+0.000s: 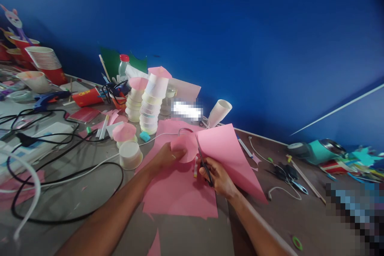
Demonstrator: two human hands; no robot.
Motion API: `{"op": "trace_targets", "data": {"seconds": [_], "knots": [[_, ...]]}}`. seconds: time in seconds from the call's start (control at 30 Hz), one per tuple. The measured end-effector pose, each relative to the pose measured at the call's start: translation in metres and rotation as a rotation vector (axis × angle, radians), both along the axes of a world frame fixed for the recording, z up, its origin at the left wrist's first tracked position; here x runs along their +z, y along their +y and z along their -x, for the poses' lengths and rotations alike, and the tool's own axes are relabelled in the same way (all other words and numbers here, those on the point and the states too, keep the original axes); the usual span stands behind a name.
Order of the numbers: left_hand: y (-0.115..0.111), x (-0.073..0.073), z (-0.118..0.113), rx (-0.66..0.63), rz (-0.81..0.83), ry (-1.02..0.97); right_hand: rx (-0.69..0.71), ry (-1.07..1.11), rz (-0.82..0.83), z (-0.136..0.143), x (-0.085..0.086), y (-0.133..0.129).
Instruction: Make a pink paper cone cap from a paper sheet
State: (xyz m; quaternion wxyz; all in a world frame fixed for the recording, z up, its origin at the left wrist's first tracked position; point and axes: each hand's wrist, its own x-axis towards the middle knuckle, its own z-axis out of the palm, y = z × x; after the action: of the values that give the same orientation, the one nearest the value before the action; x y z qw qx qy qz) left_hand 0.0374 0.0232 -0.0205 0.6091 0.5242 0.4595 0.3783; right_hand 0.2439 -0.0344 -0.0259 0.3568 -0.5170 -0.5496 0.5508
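Scissors [202, 161] with dark handles are resting in the grip of the right hand [219, 176], its fingers curling around the handles; the blades are pointing away from the person. The left hand [168, 157] is pinching a rounded piece of pink paper [188, 143] between thumb and fingers, holding it just left of the blades. On the other side of the blades, a larger pink sheet [220, 144] is slanting upward, partly behind the right hand. Beneath both hands, more pink paper [177, 196] is lying flat on the grey desk [192, 238]. Beyond the left hand, two towers of pale stacked cups are standing side by side, a taller one [150, 108] and a shorter one [133, 103], each wearing a pink top. A small blue block [145, 137] is sitting at the taller tower's foot. To the right, a white cup [220, 113] is tilting near the blue wall [240, 48]. Black cable [51, 222] is looping across the left side.
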Motion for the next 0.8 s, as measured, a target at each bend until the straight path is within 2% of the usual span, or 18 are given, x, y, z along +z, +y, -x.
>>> {"op": "trace_targets", "data": {"seconds": [0.1, 0.27, 0.43, 0.67, 0.8], "knots": [[0.001, -0.002, 0.0, -0.032, -0.058, 0.064, -0.004, 0.0, 0.006, -0.001, 0.0, 0.0], [0.004, -0.007, -0.001, -0.028, -0.091, 0.058, 0.009, 0.013, 0.014, -0.002, -0.002, 0.0], [0.004, -0.007, -0.001, -0.048, -0.087, 0.057, 0.01, 0.017, 0.018, -0.003, -0.005, 0.0], [0.008, -0.012, -0.001, -0.054, -0.079, 0.06, 0.005, -0.01, -0.003, 0.0, 0.002, 0.0], [0.007, -0.008, 0.0, -0.059, -0.06, 0.027, -0.004, -0.011, -0.002, 0.001, 0.002, -0.001]]}}
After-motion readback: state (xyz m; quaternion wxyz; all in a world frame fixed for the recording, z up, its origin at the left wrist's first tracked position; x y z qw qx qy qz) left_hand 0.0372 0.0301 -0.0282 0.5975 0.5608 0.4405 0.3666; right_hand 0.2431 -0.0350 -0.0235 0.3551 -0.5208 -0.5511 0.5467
